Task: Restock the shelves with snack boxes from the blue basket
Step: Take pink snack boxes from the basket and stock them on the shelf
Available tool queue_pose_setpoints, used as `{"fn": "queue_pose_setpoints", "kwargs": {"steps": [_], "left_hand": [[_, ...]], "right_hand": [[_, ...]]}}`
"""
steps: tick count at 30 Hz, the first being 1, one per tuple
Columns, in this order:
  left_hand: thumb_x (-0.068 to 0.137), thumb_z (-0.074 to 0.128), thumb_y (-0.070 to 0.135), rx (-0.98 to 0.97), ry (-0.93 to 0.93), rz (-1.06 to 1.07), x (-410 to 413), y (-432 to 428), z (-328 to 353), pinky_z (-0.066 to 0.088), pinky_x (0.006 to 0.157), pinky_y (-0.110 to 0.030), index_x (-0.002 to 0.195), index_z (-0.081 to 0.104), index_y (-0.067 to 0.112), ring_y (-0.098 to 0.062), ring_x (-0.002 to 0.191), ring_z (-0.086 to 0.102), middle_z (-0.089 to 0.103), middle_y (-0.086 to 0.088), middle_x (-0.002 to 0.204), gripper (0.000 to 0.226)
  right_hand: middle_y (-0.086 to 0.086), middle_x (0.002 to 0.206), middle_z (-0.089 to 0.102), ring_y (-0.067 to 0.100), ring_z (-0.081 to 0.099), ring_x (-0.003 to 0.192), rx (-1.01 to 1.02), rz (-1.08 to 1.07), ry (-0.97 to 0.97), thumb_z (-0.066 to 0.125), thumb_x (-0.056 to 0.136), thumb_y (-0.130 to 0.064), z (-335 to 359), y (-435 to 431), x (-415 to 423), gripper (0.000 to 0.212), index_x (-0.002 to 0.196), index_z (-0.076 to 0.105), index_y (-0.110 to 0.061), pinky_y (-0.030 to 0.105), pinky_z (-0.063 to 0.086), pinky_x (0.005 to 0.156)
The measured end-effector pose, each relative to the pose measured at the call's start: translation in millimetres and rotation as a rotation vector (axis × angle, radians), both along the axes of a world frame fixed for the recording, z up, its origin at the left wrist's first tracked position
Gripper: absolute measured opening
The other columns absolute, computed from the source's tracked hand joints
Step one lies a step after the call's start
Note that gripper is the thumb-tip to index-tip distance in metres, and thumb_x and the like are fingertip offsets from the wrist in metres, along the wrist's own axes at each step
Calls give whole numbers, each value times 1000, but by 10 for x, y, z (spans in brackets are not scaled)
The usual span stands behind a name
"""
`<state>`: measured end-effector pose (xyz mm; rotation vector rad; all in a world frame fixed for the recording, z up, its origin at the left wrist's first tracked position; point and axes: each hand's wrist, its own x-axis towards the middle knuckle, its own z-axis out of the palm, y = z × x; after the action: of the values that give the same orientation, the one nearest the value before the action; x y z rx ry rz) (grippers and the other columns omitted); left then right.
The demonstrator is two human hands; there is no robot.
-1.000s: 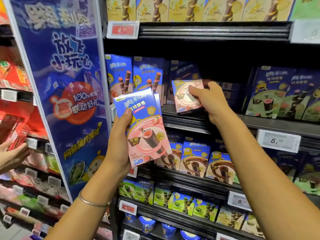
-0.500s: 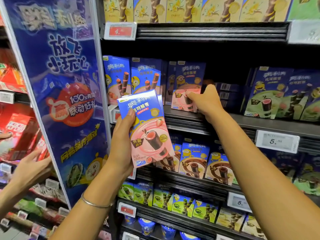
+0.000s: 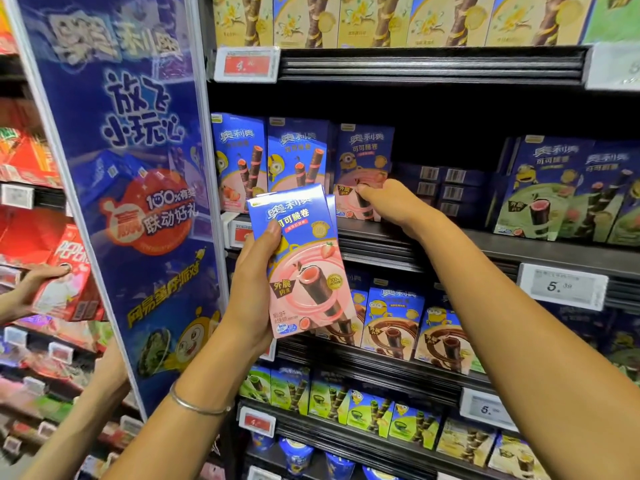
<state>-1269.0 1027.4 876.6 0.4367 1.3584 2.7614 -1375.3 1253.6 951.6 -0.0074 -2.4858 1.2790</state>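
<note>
I had the left hand (image 3: 252,296) at the centre of the frame, clamped on a pair of strawberry wafer-roll boxes (image 3: 304,265). The thumb lay across the blue top of the front box and the fingers were wrapped behind. The pair stood upright, tipped a little to the left, and only a thin edge of the rear box showed at the upper right. A thin metal bangle (image 3: 197,405) sat on that wrist.

The right hand (image 3: 391,206) was up at the middle shelf (image 3: 519,251), just right of the held pair and apart from the left hand. Its fingers were curled onto the lower front of a shelved strawberry box (image 3: 363,157), which stood upright at the shelf's front edge, third in the row from the left. I could not see the thumb. To the right of that box, flat-stacked boxes (image 3: 450,188) showed their barcodes, and beyond them stood green-fronted boxes (image 3: 540,188).

Chocolate wafer-roll boxes (image 3: 391,320) lined the shelf below, and yellow vanilla boxes (image 3: 381,19) ran along the top of the frame. A white price tag (image 3: 562,286) hung at the right, a red price tag (image 3: 246,65) at the upper centre. A blue promotional banner (image 3: 138,168) filled the left, and at the far left another person's hand (image 3: 38,282) held a red box (image 3: 69,271).
</note>
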Motion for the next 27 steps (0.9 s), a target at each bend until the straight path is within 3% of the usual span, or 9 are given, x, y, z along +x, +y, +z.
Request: {"fn": "queue_pose_setpoints", "kwargs": {"steps": [4, 8, 10, 14, 16, 19, 22, 27], "left_hand": [[88, 61, 43, -15, -7, -3, 7, -4, 4, 62, 82, -44, 145, 51, 0, -31, 89, 74, 75, -17, 115, 72], [87, 61, 43, -17, -12, -10, 8, 14, 7, 61, 84, -44, 145, 52, 0, -31, 91, 73, 74, -18, 119, 73], [86, 62, 43, -13, -12, -13, 5, 19, 5, 63, 80, -42, 144, 53, 0, -29, 88, 75, 76, -16, 115, 73], [86, 61, 42, 1, -8, -18, 4, 27, 2, 64, 77, -39, 143, 54, -1, -28, 85, 76, 77, -15, 110, 71], [87, 60, 42, -1, -3, -18, 4, 29, 5, 64, 78, -40, 143, 54, -1, -28, 86, 76, 76, -15, 110, 71], [87, 60, 42, 0, -7, -22, 6, 33, 0, 64, 76, -38, 143, 53, -1, -27, 85, 76, 77, -15, 110, 71], [88, 60, 42, -7, -3, -22, 9, 32, -1, 65, 72, -37, 142, 55, -1, -26, 82, 76, 78, -13, 107, 69], [88, 60, 42, -14, 6, -47, 10, 38, -5, 65, 72, -37, 139, 58, 2, -25, 81, 77, 79, -12, 104, 64]], "right_hand": [[0, 89, 69, 14, 57, 75, 35, 0, -25, 54, 100, -32, 23, -7, -55, 34, 105, 71, -4, 26, 44, 67], [-14, 88, 69, 4, 63, 82, -25, 28, -40, 50, 102, -36, 36, 2, -62, 24, 98, 68, -21, 19, 42, 69], [-19, 86, 73, -2, 66, 80, -89, 35, -51, 46, 103, -36, 34, 21, -41, 28, 97, 68, -21, 17, 41, 69], [-3, 101, 76, 14, 68, 97, -161, 21, -63, 40, 102, -33, 22, 59, -43, 33, 99, 68, -15, 32, 47, 86], [-2, 101, 75, 15, 68, 95, -140, 18, -64, 39, 103, -30, 26, 39, -63, 33, 94, 67, -14, 30, 46, 81], [4, 111, 71, 15, 63, 94, -58, 4, -58, 37, 104, -27, 43, -13, -100, 33, 108, 66, -13, 29, 44, 78], [8, 121, 68, 22, 64, 107, 5, -1, -68, 36, 104, -27, 43, -48, -136, 37, 121, 64, -10, 36, 47, 97], [0, 111, 74, 17, 67, 106, -81, 38, -73, 41, 105, -32, 22, -10, -105, 32, 111, 68, -14, 35, 47, 96]]}}
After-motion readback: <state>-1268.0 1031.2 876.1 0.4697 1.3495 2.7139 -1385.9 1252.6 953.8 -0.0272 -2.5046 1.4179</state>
